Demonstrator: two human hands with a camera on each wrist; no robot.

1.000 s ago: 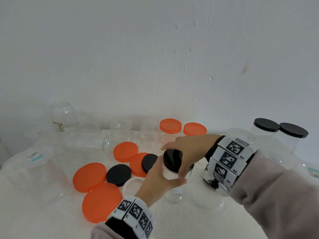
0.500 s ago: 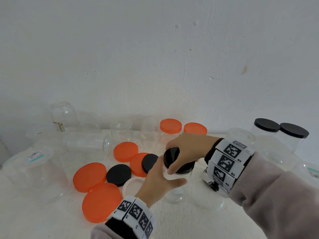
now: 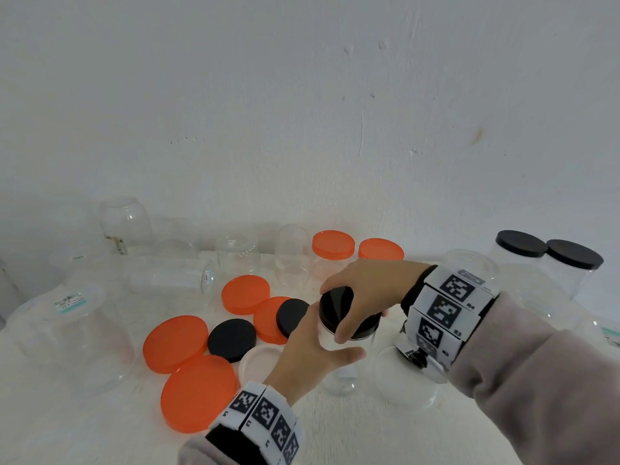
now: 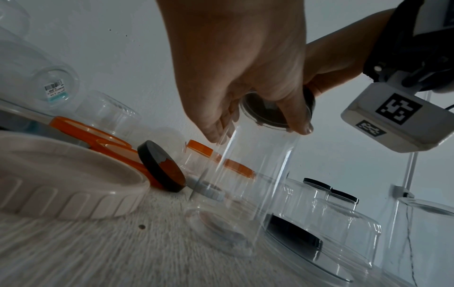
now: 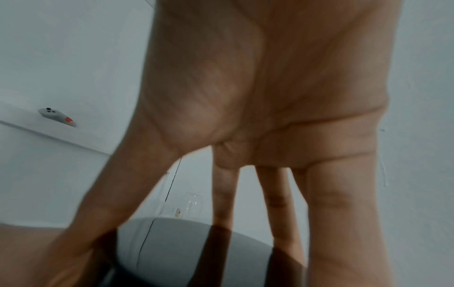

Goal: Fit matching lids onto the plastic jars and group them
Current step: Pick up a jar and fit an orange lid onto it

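A tall clear plastic jar stands on the white table, its body plain in the left wrist view. My left hand grips its upper body, fingers and thumb curled round it. A black lid sits on the jar's mouth. My right hand holds this lid from above, thumb at the front and fingers over the far rim. In the right wrist view the lid lies under my spread fingers.
Loose orange lids, black lids and a white lid lie to the left. Open clear jars stand along the back wall. Orange-lidded jars sit behind my hands, black-lidded jars at the far right.
My right hand has turned on the black lid, its thumb swinging to the front of the rim. The left hand and the jar have stayed in place.
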